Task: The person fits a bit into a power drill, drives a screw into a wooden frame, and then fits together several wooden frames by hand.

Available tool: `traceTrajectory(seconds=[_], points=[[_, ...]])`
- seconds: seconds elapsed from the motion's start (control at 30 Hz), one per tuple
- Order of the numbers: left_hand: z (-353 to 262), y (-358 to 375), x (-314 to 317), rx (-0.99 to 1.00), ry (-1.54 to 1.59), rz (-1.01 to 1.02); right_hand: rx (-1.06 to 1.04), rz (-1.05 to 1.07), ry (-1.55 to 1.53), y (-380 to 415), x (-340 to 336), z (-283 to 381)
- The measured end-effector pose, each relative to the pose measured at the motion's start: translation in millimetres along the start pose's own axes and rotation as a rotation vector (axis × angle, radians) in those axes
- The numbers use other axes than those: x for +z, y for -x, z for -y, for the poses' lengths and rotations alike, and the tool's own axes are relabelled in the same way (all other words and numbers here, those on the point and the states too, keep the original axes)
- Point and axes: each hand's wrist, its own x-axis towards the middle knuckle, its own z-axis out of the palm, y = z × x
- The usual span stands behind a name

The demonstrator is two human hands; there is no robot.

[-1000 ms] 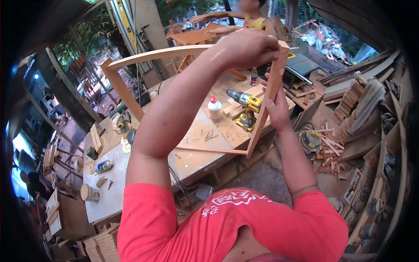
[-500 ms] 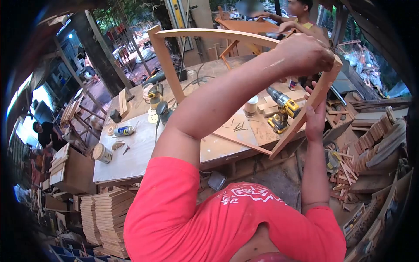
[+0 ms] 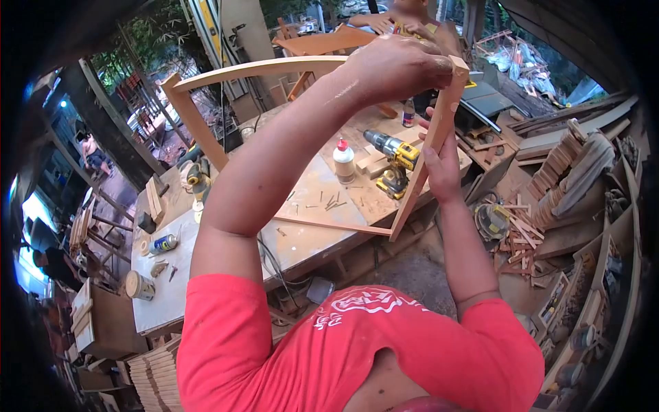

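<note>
A pale wooden frame (image 3: 184, 123) with a curved top rail stands tilted over the workbench. My left hand (image 3: 401, 65) reaches across to its right upper corner, fingers curled closed around the rail by the joint; the fingertips are partly hidden. Lower down, my right hand (image 3: 443, 165) wraps the right leg from the outer side, thumb in front and some fingers behind. Just left of that leg, a yellow and black cordless drill (image 3: 397, 154) rests on the bench. A glue bottle (image 3: 344, 163) with a red cap stands beside it, near loose screws or nails (image 3: 334, 202).
The workbench (image 3: 226, 264) also carries a spray can (image 3: 165, 244), a tub (image 3: 139, 285) and a power sander (image 3: 198, 178). A co-worker (image 3: 412, 24) stands beyond it by an orange-brown wooden piece (image 3: 322, 42). Wood offcuts (image 3: 515, 240) lie on the floor at right.
The view has turned, so the frame and bench appear further left and the red-capped bottle shows fully. Both hands keep hold of the frame at about the same spots.
</note>
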Motion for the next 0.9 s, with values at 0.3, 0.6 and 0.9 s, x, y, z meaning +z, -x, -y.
traceTrajectory(seconds=[0.3, 0.6, 0.9], points=[[-3, 7, -5, 0.031, 0.122, -0.021, -0.002, 0.004, 0.003, -1, 0, 1], [-66, 57, 34, -0.597, 0.640, -0.414, 0.053, -0.017, -0.092, -1, 1, -13], [-82, 20, 78, -0.740, 0.734, -0.614, -0.001, -0.074, -0.165, -6, 17, -4]])
